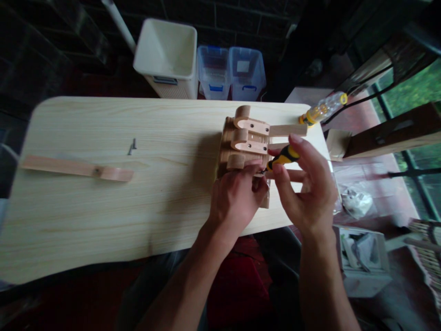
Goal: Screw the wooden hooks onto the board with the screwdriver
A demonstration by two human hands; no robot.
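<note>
My right hand [306, 188] grips a yellow and black screwdriver [285, 157], its tip pointing down and left to a small dark screw [262, 172]. Beside that tip, my left hand [237, 191] is closed on the lowest of several curved wooden pieces [235, 161] and covers most of it. The wooden block [220, 161] under these pieces lies on the table. Two upper wooden pieces [253, 125] each show two dark screw heads. Wooden strips [288, 130] stick out to the right from beneath them.
Two loose screws [132, 146] and a long wooden strip with a curved end [79, 168] lie on the table's left part. A clear and yellow bit holder [324, 109] is at the right corner. Behind the table stand a white bin [167, 50] and two clear boxes [213, 69].
</note>
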